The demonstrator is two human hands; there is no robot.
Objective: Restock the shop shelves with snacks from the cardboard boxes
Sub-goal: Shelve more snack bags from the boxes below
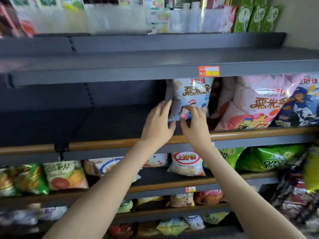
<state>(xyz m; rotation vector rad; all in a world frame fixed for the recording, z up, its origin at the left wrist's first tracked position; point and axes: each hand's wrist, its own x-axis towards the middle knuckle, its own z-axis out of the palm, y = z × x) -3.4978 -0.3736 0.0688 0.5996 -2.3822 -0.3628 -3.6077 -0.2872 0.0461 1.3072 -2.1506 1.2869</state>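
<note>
As left hand (158, 123) touches white bag (191, 94), right hand (196, 126) gripping, pink bag (255, 100) beside

The light-blue snack bag (191, 97) carries brown characters edged in white, a red brand mark at its top and a cartoon figure in a red cap lower down. To its right, the pink snack bag (255, 104) bears the same brown characters, with a multicoloured cartoon at its foot. The dark-blue bag (300, 107) at the far right has orange and white patches. The shelves (120, 71) are dark grey with a wood-brown front strip (103, 144). The price label (208, 71) is red with white and yellow fields. One shelf down, a white bag (187, 163) shows a red oval with white lettering, and green bags (271, 160) lie to its right. The green packs (255, 18) on the top shelf bear white characters.
</note>
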